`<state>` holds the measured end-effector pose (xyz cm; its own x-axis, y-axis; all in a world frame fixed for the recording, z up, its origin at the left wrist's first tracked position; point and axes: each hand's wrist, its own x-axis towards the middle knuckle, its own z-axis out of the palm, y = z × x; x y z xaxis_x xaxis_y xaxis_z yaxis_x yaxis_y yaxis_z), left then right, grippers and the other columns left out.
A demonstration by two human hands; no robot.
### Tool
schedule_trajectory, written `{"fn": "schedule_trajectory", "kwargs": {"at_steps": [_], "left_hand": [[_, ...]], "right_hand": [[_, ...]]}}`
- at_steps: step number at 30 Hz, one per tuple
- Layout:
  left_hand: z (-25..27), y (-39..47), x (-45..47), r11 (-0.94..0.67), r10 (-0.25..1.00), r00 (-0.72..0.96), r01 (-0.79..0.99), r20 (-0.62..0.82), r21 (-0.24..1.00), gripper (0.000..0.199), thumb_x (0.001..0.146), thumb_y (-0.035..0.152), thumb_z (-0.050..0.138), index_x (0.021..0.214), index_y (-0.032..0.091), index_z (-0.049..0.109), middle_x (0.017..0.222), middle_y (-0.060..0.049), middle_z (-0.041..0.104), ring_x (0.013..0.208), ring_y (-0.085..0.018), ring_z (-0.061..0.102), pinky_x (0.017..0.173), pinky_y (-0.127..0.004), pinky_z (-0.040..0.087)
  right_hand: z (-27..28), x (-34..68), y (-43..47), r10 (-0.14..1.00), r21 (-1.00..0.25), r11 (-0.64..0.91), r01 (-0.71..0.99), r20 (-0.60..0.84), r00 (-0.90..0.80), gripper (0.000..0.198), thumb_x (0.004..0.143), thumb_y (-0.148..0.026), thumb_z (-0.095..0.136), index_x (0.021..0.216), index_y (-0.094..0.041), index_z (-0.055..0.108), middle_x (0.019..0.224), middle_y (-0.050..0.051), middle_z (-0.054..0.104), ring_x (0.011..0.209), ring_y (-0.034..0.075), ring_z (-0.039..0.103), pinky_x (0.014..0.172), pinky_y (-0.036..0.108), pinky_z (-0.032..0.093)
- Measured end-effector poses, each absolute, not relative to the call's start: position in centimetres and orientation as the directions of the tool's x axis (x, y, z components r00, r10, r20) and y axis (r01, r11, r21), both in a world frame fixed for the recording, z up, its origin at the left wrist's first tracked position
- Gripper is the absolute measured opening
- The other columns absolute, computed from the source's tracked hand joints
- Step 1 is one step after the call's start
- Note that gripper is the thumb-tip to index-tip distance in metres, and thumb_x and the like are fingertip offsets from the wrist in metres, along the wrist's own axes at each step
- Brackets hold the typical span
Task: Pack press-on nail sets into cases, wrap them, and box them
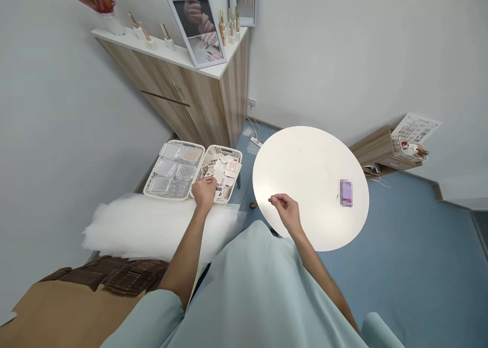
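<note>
My left hand (205,191) is at the near left edge of a cream plastic basket (239,171) filled with small printed cards and packets (224,172). Its fingers are curled closed, and whatever they hold, if anything, cannot be made out. Over the near left edge of a round white table (305,160), my right hand (287,213) is closed in a pinch. Something tiny and dark seems to show at its fingertips, too small to name.
A second basket (146,188) holds clear plastic boxes (177,167). White translucent sheeting (152,226) lies in front. A blurred purple item (346,193) sits on the table's right. Behind stands a wooden cabinet (198,99) with picture frames (198,30); a power strip (256,141) lies on the floor.
</note>
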<state>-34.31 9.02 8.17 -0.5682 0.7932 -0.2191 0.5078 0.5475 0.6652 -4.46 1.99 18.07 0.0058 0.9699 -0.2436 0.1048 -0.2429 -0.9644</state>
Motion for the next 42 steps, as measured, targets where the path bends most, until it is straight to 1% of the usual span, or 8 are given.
{"fn": "schedule_trajectory", "kwargs": {"at_steps": [3, 7, 13, 20, 24, 29, 34, 42], "left_hand": [[9.8, 7.6, -29.7, 0.490, 0.777, -0.482, 0.061, -0.404, 0.870, 0.027, 0.084, 0.033, 0.070, 0.099, 0.013, 0.081, 0.093, -0.011, 0.082, 0.098, -0.030, 0.079, 0.096, -0.044, 0.062], [12.2, 5.1, -21.8, 0.449, 0.827, -0.234, -0.272, -0.511, 0.851, 0.036, 0.078, 0.042, 0.083, 0.097, 0.012, 0.079, 0.104, -0.014, 0.082, 0.098, -0.028, 0.080, 0.102, -0.048, 0.063], [15.4, 1.8, -12.7, 0.569, 0.810, 0.012, -0.253, -0.586, 0.782, 0.037, 0.082, 0.047, 0.085, 0.098, 0.014, 0.079, 0.110, -0.016, 0.081, 0.110, -0.035, 0.079, 0.109, -0.053, 0.059], [16.6, 0.8, -8.2, 0.610, 0.789, 0.102, -0.258, -0.606, 0.749, 0.040, 0.079, 0.050, 0.088, 0.097, 0.015, 0.079, 0.115, -0.015, 0.080, 0.113, -0.035, 0.077, 0.110, -0.052, 0.058], [17.2, 0.5, -7.5, 0.654, 0.756, 0.294, -0.325, -0.584, 0.683, 0.046, 0.079, 0.051, 0.089, 0.110, 0.018, 0.079, 0.133, -0.015, 0.075, 0.129, -0.036, 0.070, 0.114, -0.050, 0.054], [17.9, -0.3, -6.5, 0.666, 0.726, 0.492, -0.332, -0.480, 0.668, 0.073, 0.077, 0.061, 0.088, 0.136, 0.019, 0.072, 0.149, -0.019, 0.066, 0.139, -0.041, 0.063, 0.117, -0.052, 0.050], [17.7, -0.7, -5.9, 0.598, 0.787, 0.391, -0.290, -0.478, 0.747, 0.074, 0.078, 0.059, 0.088, 0.139, 0.019, 0.070, 0.147, -0.020, 0.067, 0.135, -0.041, 0.065, 0.116, -0.054, 0.049], [15.8, -0.9, -6.6, 0.388, 0.918, -0.067, -0.042, -0.390, 0.921, 0.080, 0.069, 0.044, 0.095, 0.140, 0.019, 0.066, 0.140, -0.019, 0.070, 0.127, -0.033, 0.069, 0.114, -0.052, 0.052]], "right_hand": [[17.7, -2.6, 2.5, 0.968, -0.965, -0.247, 0.091, -0.249, -0.007, 0.031, 0.091, -0.055, 0.075, 0.096, -0.024, 0.078, 0.101, 0.007, 0.081, 0.104, 0.026, 0.076, 0.101, 0.043, 0.060], [16.9, 0.4, 2.9, 0.959, -0.958, -0.282, 0.047, -0.281, 0.025, 0.036, 0.088, -0.058, 0.077, 0.094, -0.023, 0.078, 0.094, 0.006, 0.080, 0.092, 0.025, 0.077, 0.092, 0.041, 0.062], [16.7, 6.4, 3.2, 0.934, -0.941, -0.335, 0.041, -0.325, 0.148, 0.040, 0.085, -0.062, 0.078, 0.093, -0.022, 0.078, 0.085, 0.004, 0.077, 0.072, 0.019, 0.069, 0.072, 0.034, 0.058], [16.7, 11.3, 2.7, 0.933, -0.944, -0.329, -0.035, -0.330, 0.146, 0.042, 0.081, -0.064, 0.078, 0.082, -0.022, 0.074, 0.074, 0.002, 0.071, 0.067, 0.017, 0.061, 0.066, 0.031, 0.055], [17.2, 12.7, 2.2, 0.941, -0.945, -0.319, -0.077, -0.325, 0.092, 0.040, 0.084, -0.063, 0.077, 0.084, -0.023, 0.075, 0.082, 0.003, 0.072, 0.077, 0.019, 0.064, 0.074, 0.033, 0.056], [18.1, 13.3, 1.9, 0.963, -0.955, -0.271, -0.117, -0.270, -0.023, 0.035, 0.089, -0.060, 0.073, 0.087, -0.025, 0.076, 0.097, 0.003, 0.075, 0.096, 0.022, 0.066, 0.091, 0.036, 0.055], [17.9, 12.9, 1.7, 0.959, -0.958, -0.280, -0.061, -0.281, 0.022, 0.035, 0.089, -0.060, 0.075, 0.091, -0.025, 0.080, 0.103, 0.004, 0.077, 0.102, 0.023, 0.068, 0.090, 0.035, 0.053], [18.5, 11.3, 1.1, 0.975, -0.972, -0.202, 0.124, -0.187, 0.119, 0.031, 0.087, -0.055, 0.077, 0.085, -0.025, 0.080, 0.096, 0.004, 0.076, 0.094, 0.022, 0.067, 0.080, 0.034, 0.048]]}}
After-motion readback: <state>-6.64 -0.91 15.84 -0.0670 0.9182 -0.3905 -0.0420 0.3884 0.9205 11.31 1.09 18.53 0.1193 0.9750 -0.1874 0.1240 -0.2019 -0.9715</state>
